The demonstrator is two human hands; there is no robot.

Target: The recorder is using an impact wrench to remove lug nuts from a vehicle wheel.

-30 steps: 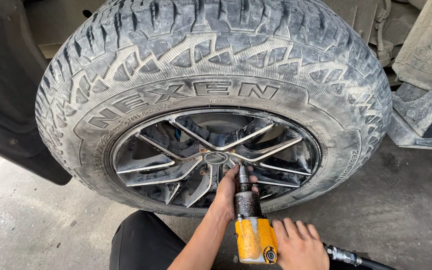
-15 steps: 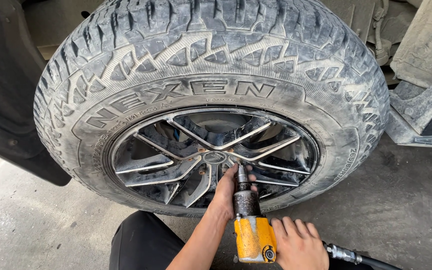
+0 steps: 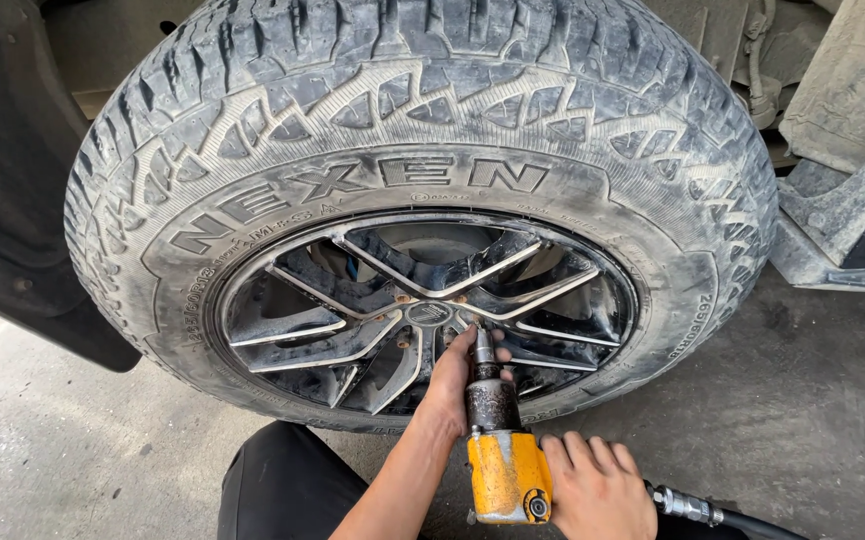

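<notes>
- Left hand (image 3: 452,385) clenched round nose of yellow impact wrench (image 3: 505,462), socket end set against alloy wheel (image 3: 422,315) hub.
- Right hand (image 3: 597,490) grasping wrench body; air hose (image 3: 712,512) trailing right.
- Tyre (image 3: 412,130) resting on concrete floor (image 3: 822,400).

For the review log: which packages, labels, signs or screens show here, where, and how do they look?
No packages, signs or screens.
Raised lettering, tyre-coloured dark grey, arcs along the tyre sidewall above the rim.
Small badge on the wheel hub cap, round, dark with silvery marks, above the left hand and yellow impact wrench.
</notes>
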